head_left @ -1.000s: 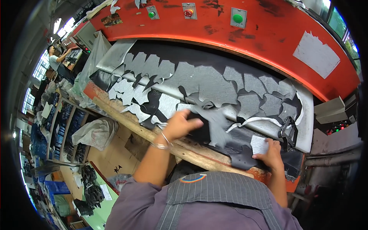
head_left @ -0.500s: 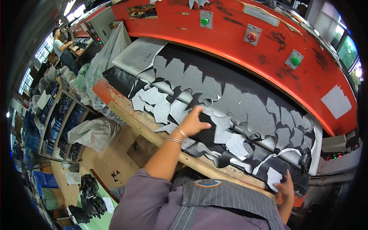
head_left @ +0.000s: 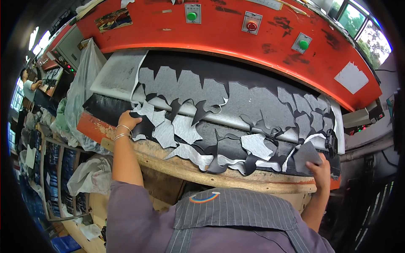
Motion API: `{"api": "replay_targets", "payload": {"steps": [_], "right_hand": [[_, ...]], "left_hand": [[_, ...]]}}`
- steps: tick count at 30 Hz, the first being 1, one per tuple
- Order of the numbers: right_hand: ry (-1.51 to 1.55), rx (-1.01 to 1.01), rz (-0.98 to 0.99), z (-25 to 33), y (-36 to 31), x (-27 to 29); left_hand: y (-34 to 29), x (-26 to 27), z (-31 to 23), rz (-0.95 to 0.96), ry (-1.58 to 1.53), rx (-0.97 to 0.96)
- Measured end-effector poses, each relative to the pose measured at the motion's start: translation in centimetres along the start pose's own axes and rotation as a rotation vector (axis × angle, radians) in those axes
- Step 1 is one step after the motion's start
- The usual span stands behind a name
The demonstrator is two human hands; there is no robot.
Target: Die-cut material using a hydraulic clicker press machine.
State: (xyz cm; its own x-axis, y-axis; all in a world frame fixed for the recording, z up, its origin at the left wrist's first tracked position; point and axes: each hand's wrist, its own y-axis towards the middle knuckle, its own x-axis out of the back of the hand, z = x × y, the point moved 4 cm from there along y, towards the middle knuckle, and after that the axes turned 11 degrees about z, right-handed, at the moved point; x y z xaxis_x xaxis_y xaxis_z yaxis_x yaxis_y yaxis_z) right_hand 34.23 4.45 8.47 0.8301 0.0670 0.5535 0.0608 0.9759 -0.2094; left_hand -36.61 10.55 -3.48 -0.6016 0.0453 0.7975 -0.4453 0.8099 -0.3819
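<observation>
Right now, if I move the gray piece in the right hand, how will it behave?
The gray piece will probably hold its shape, since it looks flat while the right hand grips only one corner. It looks thin, so it should be light. With a flat, angular outline, it seems unlikely to roll.

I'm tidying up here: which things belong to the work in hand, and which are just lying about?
Work in hand:
- grey piece in the right hand
- black piece by the left hand
- grey cut sheet

Seemingly just lying about:
- whitish bag beside the shelves
- clear plastic
</observation>
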Motion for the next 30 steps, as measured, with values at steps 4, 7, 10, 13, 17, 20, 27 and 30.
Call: {"api": "replay_targets", "payload": {"steps": [4, 7, 10, 13, 17, 20, 27, 30], "right_hand": [[0.195, -0.065, 0.340, 0.5, 4.0, -8.8], [-0.319, -0.159, 0.317, -0.4, 6.5, -13.4], [-0.601, 0.147, 0.097, -0.8, 6.8, -15.0], [-0.648, 0.073, 0.151, 1.4, 6.5, -15.5], [-0.500, -0.013, 0.245, 2.1, 6.5, -15.4], [-0.519, 0.063, 0.217, 4.7, 5.3, -14.0], [0.776, 0.183, 0.622, 12.2, 4.9, -20.2], [0.389, 0.036, 0.834, 12.2, 7.2, -27.2]], "left_hand": [[-1.1, -0.1, 1.8, -0.179, -0.025, -0.121], [-4.3, 2.1, 1.7, -0.295, -0.233, -0.277], [-10.0, 5.5, -0.9, -0.402, -0.207, -0.375], [-13.2, 8.1, -0.9, -0.502, -0.164, -0.401], [-15.4, 9.2, -2.7, -0.692, -0.196, -0.465], [-14.7, 7.8, -2.8, -0.335, -1.054, -0.645], [-7.3, -4.7, -2.9, 0.272, -0.665, -0.363], [-5.9, -6.7, -4.6, 0.072, 0.039, -0.292]]}}
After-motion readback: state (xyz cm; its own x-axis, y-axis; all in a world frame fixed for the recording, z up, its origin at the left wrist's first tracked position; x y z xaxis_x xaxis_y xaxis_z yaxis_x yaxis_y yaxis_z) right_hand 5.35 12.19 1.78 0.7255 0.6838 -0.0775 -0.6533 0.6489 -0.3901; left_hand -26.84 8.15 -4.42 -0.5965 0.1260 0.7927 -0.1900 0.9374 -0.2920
